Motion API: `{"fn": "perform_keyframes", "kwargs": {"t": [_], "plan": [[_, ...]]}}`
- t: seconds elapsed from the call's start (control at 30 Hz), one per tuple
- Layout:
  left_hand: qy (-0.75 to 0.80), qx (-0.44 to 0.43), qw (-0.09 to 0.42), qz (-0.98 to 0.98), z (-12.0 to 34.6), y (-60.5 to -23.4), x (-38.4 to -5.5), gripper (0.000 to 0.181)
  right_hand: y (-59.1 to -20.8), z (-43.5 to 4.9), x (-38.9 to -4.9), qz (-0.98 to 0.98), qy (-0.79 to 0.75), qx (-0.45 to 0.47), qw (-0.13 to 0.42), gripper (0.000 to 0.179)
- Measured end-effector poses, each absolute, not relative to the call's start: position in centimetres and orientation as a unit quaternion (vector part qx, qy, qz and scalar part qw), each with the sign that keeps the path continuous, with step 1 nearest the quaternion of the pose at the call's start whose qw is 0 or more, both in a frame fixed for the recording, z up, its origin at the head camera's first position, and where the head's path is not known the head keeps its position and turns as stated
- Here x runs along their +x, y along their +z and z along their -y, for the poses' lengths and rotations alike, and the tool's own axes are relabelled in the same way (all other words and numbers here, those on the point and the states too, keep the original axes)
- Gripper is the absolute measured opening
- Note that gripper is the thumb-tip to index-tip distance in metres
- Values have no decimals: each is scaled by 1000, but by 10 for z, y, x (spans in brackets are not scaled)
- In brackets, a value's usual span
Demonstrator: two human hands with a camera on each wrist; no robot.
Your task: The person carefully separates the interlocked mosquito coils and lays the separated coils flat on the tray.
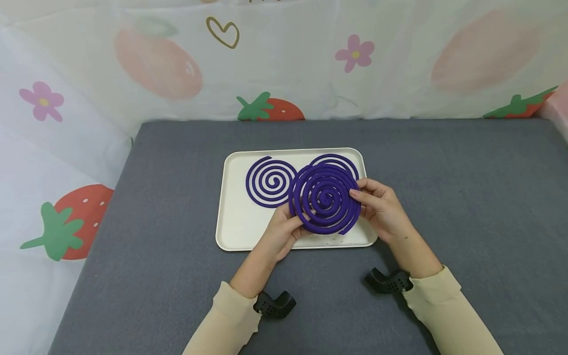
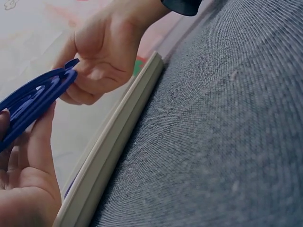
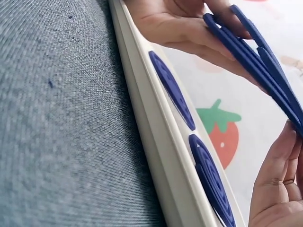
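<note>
A pair of purple mosquito coils (image 1: 326, 198), one lying against the other, is held up over a white tray (image 1: 235, 231). My left hand (image 1: 279, 234) grips the lower left of the pair, its thumb across the front. At the right edge, my right hand (image 1: 382, 209) pinches the rim between thumb and fingers. Seen edge-on in the right wrist view, the held coils (image 3: 258, 64) stand tilted, with a gap between their layers at one end. On the tray lie a loosely wound coil (image 1: 275, 183) at left and another coil (image 1: 334, 156) at right, partly hidden behind the held pair.
The tray rests on a table with a grey cloth (image 1: 466, 207). Behind and to the left hangs a pale curtain (image 1: 284, 54) printed with strawberries and flowers. Small dark crumbs dot the tray near its front edge.
</note>
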State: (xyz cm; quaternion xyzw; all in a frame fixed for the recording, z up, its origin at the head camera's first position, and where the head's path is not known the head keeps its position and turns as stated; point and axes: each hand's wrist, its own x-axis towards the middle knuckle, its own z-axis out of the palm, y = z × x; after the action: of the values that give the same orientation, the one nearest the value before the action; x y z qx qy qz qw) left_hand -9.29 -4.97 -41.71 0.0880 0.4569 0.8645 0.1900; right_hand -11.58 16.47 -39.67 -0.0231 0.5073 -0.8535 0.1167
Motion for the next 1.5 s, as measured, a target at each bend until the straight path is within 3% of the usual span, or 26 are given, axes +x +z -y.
{"fn": "perform_keyframes", "kwargs": {"t": [0.47, 1.0, 1.27, 1.5], "plan": [[879, 94, 196, -425, 49, -418, -94, 28, -399, -162, -116, -511, -856, -13, 79, 14], [884, 76, 194, -419, 49, -418, -95, 29, -401, -160, -117, -494, -868, -17, 40, 24], [870, 56, 179, -457, 49, -420, -95, 26, -400, -160, -116, -513, -856, -24, 55, 31], [857, 68, 165, -484, 48, -419, -95, 25, -399, -160, -117, -537, -843, -3, 26, 36]]}}
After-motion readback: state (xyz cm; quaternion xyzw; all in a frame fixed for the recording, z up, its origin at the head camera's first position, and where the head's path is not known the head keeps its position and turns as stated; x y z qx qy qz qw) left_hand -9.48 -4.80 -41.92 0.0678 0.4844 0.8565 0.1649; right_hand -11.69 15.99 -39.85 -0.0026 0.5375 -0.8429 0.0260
